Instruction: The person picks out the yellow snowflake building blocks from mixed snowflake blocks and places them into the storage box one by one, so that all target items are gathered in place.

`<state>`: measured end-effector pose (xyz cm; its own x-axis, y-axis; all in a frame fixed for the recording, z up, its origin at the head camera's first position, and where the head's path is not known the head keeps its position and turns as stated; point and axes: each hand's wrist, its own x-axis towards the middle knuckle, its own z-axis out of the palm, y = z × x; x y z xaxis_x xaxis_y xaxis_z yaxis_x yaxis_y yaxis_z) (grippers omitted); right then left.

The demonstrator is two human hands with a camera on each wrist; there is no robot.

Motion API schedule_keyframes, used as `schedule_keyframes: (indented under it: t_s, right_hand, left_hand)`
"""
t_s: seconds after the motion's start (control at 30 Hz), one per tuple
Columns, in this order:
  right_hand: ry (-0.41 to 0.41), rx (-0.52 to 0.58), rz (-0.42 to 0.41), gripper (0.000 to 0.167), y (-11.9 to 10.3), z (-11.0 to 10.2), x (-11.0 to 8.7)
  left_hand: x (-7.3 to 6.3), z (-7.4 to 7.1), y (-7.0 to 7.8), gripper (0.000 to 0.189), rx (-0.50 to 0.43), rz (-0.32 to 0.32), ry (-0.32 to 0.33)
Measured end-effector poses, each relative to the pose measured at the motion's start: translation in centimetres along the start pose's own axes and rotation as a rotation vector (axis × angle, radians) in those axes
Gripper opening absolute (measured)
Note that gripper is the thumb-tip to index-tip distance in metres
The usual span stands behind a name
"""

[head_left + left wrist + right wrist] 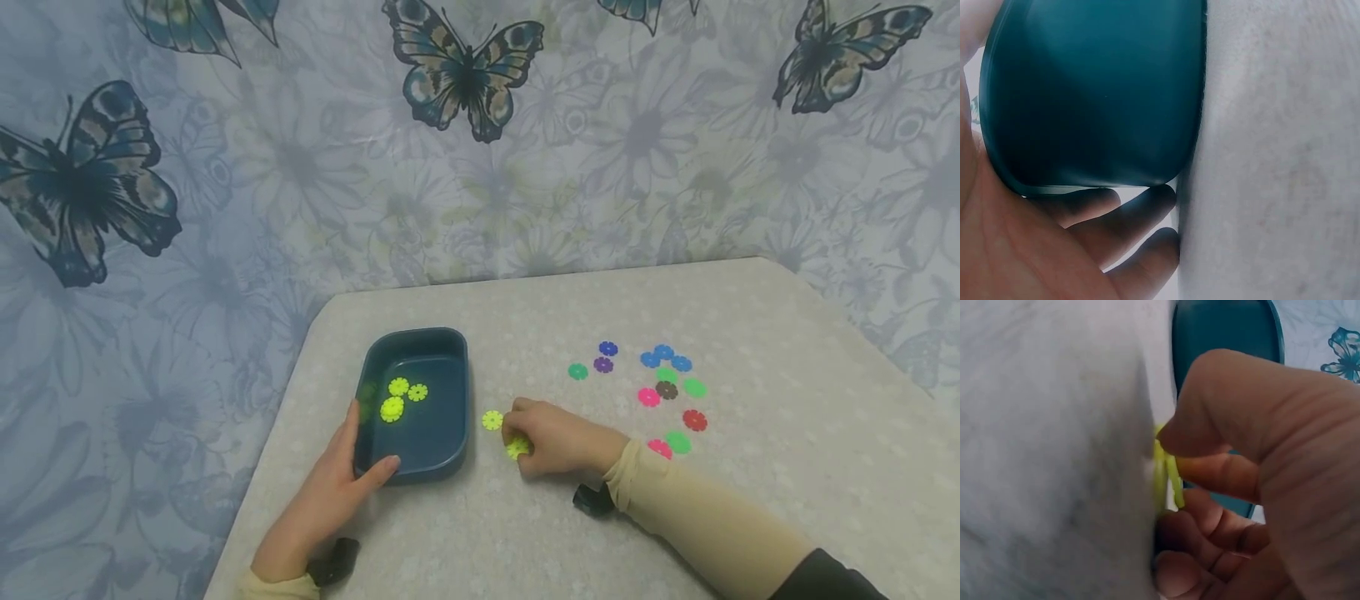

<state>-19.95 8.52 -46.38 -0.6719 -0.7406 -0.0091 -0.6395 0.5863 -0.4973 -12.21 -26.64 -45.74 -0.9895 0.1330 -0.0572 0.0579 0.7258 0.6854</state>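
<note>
A deep teal plastic tray (435, 446) stands at the left of the table, with several yellow notched discs (392, 409) on its floor. My left hand (322, 496) grips its near left corner, thumb over the near rim and fingers along the left side. In the left wrist view three fingertips (1147, 247) show beside the tray wall (1104, 100). To the right of the tray, my right hand (562, 437) is low over the tabletop, pinching a yellow notched disc (1174, 481); another yellow piece lies against it. One more yellow disc (492, 420) lies between tray and hand.
Farther right lie several loose discs: blue (663, 352), purple (603, 365), green (695, 388), pink (648, 397), brown (667, 390) and red (695, 420). One pink disc (660, 449) is close to my right sleeve (697, 500). A butterfly-patterned wall covering (480, 208) rises behind the table.
</note>
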Motion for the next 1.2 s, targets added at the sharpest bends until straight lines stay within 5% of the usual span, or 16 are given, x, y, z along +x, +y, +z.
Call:
schedule_keyframes:
  t_s: [1.2]
  right_hand:
    - [-0.023, 0.008, 0.008, 0.022, -0.2, -1.3, -0.5]
  left_hand:
    - [-0.3, -0.1, 0.1, 0.110, -0.008, -0.002, 0.001]
